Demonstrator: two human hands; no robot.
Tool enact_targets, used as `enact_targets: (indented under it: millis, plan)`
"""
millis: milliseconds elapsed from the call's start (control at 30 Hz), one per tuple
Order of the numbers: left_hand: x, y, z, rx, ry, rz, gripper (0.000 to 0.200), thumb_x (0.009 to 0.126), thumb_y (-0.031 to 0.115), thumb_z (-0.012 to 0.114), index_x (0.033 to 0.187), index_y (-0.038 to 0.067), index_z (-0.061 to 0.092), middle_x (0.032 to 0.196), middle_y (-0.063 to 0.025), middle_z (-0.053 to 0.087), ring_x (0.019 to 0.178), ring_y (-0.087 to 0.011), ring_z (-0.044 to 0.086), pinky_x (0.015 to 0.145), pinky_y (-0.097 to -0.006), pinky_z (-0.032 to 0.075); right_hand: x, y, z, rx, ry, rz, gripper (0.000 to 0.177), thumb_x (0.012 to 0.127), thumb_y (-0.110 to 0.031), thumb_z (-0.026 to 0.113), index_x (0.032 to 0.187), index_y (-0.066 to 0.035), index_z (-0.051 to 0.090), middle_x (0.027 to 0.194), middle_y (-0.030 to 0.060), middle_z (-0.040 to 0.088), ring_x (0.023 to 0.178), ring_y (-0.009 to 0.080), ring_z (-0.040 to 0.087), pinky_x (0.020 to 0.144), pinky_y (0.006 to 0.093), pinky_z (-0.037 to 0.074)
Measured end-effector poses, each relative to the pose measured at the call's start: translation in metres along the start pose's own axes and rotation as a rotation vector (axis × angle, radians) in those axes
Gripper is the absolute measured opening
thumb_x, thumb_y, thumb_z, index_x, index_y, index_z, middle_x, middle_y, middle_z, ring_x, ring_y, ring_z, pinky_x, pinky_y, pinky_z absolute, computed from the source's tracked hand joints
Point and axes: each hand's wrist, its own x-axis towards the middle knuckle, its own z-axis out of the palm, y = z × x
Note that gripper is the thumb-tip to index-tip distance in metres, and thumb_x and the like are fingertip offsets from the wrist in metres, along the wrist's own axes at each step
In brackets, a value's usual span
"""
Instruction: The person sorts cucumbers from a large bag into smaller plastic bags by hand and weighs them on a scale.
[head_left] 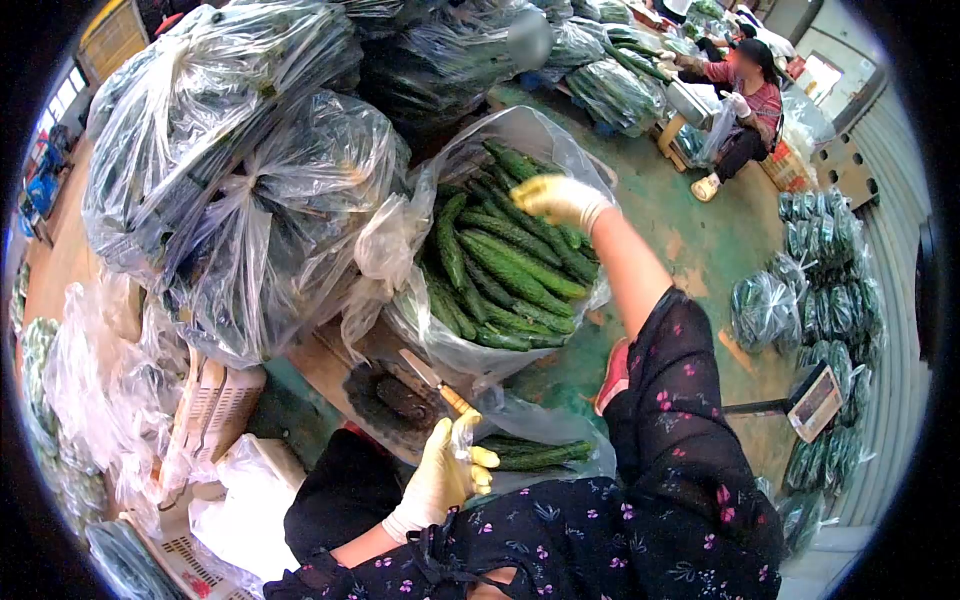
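My left hand (448,470), in a pale yellow glove, is closed on the gathered edge of a small clear plastic bag (597,430). Inside that bag lie green cucumbers (540,456). My gloved right hand (560,200) is over a large open plastic bag (470,365) full of dark green, bumpy cucumbers (510,255). Its fingers curve down at the upper cucumbers and are slightly blurred; whether they grip one is hidden. Just above my left hand, a knife (440,384) with a wooden handle rests by a dark, hollowed piece (390,395).
Big tied plastic bags (270,230) are heaped at left and behind. White crates (210,405) and loose plastic (100,370) stand lower left. A scale display (815,403) and stacked bagged cucumbers (830,290) are at right. Another person (745,110) sits at the far right.
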Motion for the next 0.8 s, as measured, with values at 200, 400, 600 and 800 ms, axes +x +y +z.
enact_targets:
  millis: [200, 400, 600, 800]
  plan:
    - [-0.002, -0.003, -0.001, 0.036, 0.0, -0.015, 0.061, 0.087, 0.064, 0.039, 0.128, 0.019, 0.041, 0.081, -0.0109, 0.061, 0.061, -0.0179, 0.055, 0.059, -0.0311, 0.045, -0.005, 0.087, 0.067, -0.234, 0.642, 0.49, 0.057, 0.07, -0.023, 0.07, 0.122, -0.007, 0.051, 0.12, 0.0207, 0.056, 0.111, 0.0331, 0.055, 0.093, 0.0409, 0.045]
    - [0.0, -0.004, 0.0, 0.03, -0.007, -0.021, 0.059, 0.088, 0.064, 0.039, 0.126, 0.019, 0.041, 0.08, -0.0103, 0.06, 0.061, -0.0177, 0.055, 0.059, -0.0309, 0.045, -0.005, 0.104, 0.055, -0.039, 0.66, 0.335, 0.06, 0.076, -0.029, 0.063, 0.131, -0.01, 0.046, 0.122, 0.0188, 0.056, 0.117, 0.0327, 0.051, 0.098, 0.0367, 0.039]
    - [0.001, -0.006, 0.0, 0.015, 0.012, -0.021, 0.061, 0.09, 0.062, 0.032, 0.131, 0.017, 0.041, 0.078, -0.0107, 0.062, 0.058, -0.0202, 0.057, 0.055, -0.0318, 0.047, -0.077, 0.094, 0.056, 1.052, 0.431, 0.235, 0.023, 0.089, -0.031, 0.052, 0.091, -0.009, 0.055, 0.066, 0.0024, 0.059, 0.039, 0.0067, 0.034, 0.035, 0.0217, 0.025]
    - [-0.005, -0.009, 0.004, 0.031, 0.03, -0.007, 0.058, 0.09, 0.061, 0.033, 0.126, 0.016, 0.044, 0.075, -0.0092, 0.06, 0.055, -0.019, 0.053, 0.055, -0.0314, 0.044, -0.163, 0.102, 0.101, 1.344, 0.228, 0.182, 0.019, 0.09, -0.031, 0.05, 0.091, -0.012, 0.051, 0.065, 0.0047, 0.057, 0.038, 0.0076, 0.032, 0.035, 0.0222, 0.023]
